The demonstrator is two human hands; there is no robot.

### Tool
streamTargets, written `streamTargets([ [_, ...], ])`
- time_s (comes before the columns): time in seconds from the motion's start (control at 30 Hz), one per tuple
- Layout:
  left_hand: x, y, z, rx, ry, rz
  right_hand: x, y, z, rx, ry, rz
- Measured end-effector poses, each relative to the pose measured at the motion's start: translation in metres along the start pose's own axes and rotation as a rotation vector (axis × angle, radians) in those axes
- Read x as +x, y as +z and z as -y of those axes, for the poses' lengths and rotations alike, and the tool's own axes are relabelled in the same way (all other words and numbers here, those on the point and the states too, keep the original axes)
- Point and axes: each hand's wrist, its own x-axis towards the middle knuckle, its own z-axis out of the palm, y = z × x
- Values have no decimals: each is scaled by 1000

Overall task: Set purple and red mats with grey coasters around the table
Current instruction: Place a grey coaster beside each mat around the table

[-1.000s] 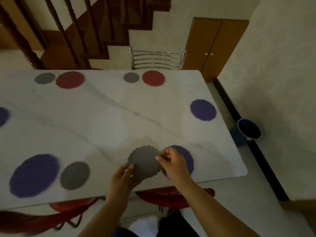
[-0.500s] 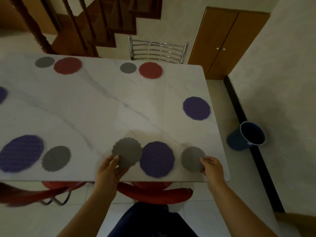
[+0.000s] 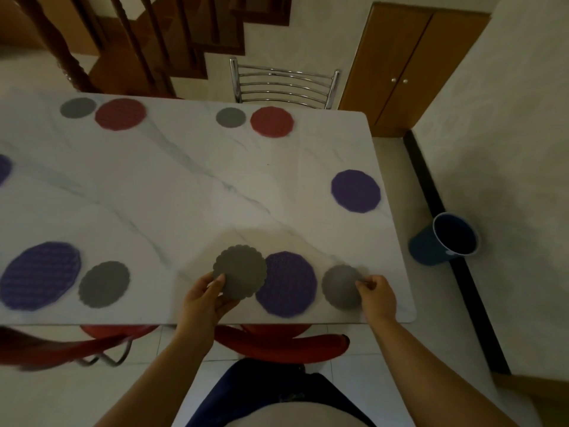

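Note:
My left hand (image 3: pixel 204 295) pinches a grey scalloped coaster (image 3: pixel 241 269) just left of a purple mat (image 3: pixel 288 285) at the table's near edge; the coaster overlaps the mat's left rim. To the right of that mat my right hand (image 3: pixel 377 292) grips the edge of a second grey coaster (image 3: pixel 340 286), which lies flat on the table. A purple mat (image 3: pixel 40 274) with a grey coaster (image 3: pixel 103 283) sits at near left. Two red mats (image 3: pixel 120 114) (image 3: pixel 271 121), each with a grey coaster (image 3: pixel 77 107) (image 3: pixel 231 117) beside it, line the far edge. Another purple mat (image 3: pixel 355 191) lies alone by the right edge.
The white marble table (image 3: pixel 184 186) fills the view. A chrome chair (image 3: pixel 283 84) stands at the far side, red chairs (image 3: pixel 277 340) under the near edge. A blue bucket (image 3: pixel 446 238) sits on the floor at right by the wall. A purple mat's edge (image 3: pixel 3 171) shows at far left.
My hands parted from one stack: the right carried a grey coaster to the right of the near purple mat, the left kept the other on the mat's left side.

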Motion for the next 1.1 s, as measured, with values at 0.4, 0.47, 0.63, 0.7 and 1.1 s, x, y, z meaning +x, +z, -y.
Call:
streamTargets([
  [0.4,5,-4,-1,32,-11,35,7,-6,-12,-65,50,-25],
  [0.47,6,-4,-1,44,-16,40,4,-7,-10,-51,57,-46],
  [0.63,11,3,-2,71,-27,70,-17,4,24,81,-67,-12],
  [0.7,12,10,0,101,-30,95,-32,12,49,55,-191,161],
  [1.1,26,56,-5,216,-6,259,-37,24,114,327,-240,379],
])
